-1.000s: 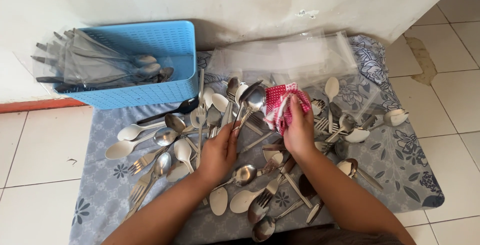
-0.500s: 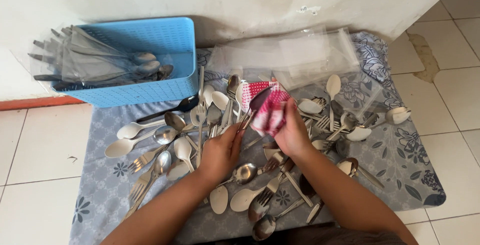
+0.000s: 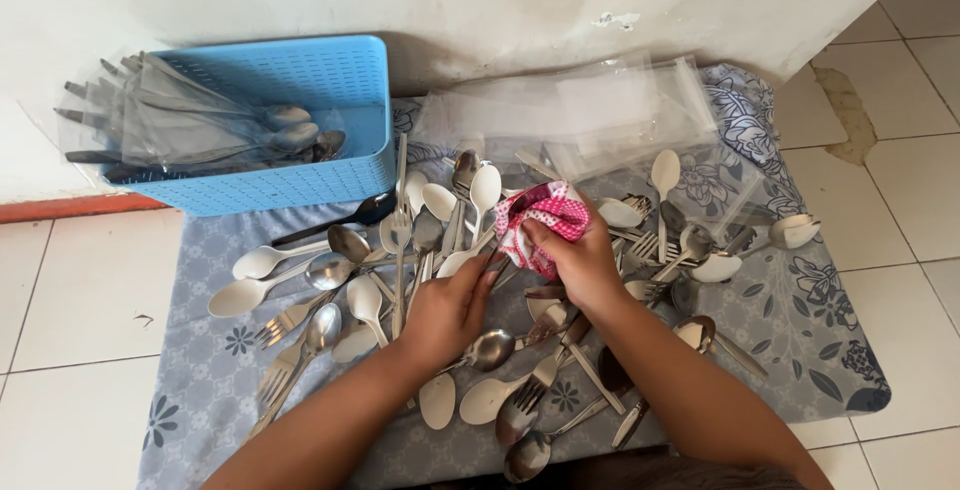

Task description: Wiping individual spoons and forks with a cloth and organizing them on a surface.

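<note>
Gripping the red-and-white checked cloth [image 3: 540, 225] near the middle of the frame, the right hand [image 3: 578, 262] is closing it around the bowl of a spoon, which the cloth is hiding, while the left hand [image 3: 450, 308] is pinching the handle [image 3: 492, 262] just below. For a good polish, I think the left hand should be keeping the handle steady while the cloth is turning around the bowl, above the pile of cutlery [image 3: 340, 290] on the floral mat [image 3: 800, 340].
</note>
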